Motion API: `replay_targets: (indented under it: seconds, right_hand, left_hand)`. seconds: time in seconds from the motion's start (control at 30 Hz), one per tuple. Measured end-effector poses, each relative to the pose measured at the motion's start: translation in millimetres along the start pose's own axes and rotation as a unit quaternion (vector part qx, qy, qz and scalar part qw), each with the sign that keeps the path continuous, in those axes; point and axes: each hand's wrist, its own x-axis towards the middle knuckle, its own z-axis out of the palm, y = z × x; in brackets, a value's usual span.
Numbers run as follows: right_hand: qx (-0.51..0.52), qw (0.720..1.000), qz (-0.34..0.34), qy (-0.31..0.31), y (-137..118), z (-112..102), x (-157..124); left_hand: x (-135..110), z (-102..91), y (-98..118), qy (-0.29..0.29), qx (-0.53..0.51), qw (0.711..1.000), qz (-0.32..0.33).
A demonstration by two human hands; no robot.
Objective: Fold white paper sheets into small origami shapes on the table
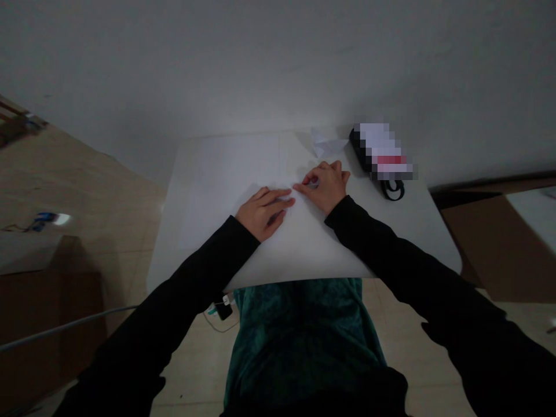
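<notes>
A white sheet of paper [299, 231] lies on the white table [208, 174] in front of me. My left hand [264, 212] rests flat on it, fingers stretched out toward the right. My right hand [326, 185] sits just beyond, fingers curled and pinched on a fold or edge of the paper near the left fingertips. Both arms wear black sleeves.
A folded white paper shape [326, 143] lies at the table's far side. A black object [393, 188] with a blurred label stands at the far right. A white wall is behind. Brown boxes stand left and right; a cable and a small device lie on the floor.
</notes>
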Motion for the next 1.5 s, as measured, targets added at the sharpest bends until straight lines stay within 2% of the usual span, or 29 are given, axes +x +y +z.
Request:
replay_targets:
  seconds: [0.47, 1.17, 1.5]
  right_hand:
    - [-0.024, 0.999, 0.012, -0.025, -2.4, -4.2, -0.4]
    - [0.004, 1.0, 0.002, 0.002, 0.8, -1.6, -1.1]
    - [-0.025, 1.0, -0.013, 0.005, 0.3, -2.6, -5.1]
  left_hand:
    - [-0.7, 1.4, -1.0, -0.003, 0.018, 1.0, 0.005]
    - [0.4, -0.3, -1.1, -0.033, 0.004, 0.999, -0.011]
    - [0.4, -0.4, -1.9, -0.037, 0.004, 0.999, 0.004]
